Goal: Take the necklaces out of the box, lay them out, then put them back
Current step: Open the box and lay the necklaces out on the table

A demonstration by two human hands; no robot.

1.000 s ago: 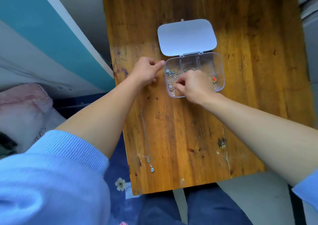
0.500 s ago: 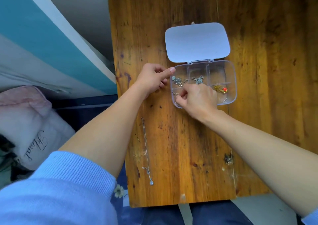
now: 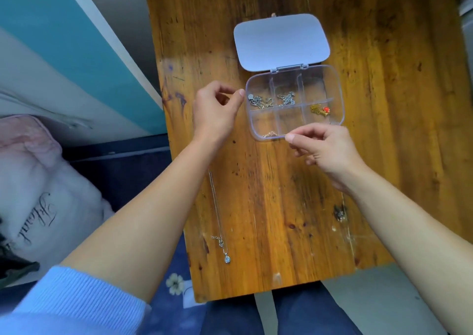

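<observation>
Right hand [image 3: 325,150]: thumb and forefinger pinching fine gold-toned chain [image 3: 271,135], trailing left of pinch into near-left cell of clear rounded plastic box [image 3: 339,96]. Left hand [image 3: 215,109]: fingertips curled together, thumb touching box's left wall. Silver necklace [image 3: 217,217], round pendant, straight on grained wooden table [image 3: 384,155], nearer than pinch, to its left.

The box [image 3: 294,104] sits at the far centre of the tabletop [image 3: 384,155], its lid [image 3: 281,41] lying open behind it. One necklace [image 3: 217,214] lies stretched out near left.
</observation>
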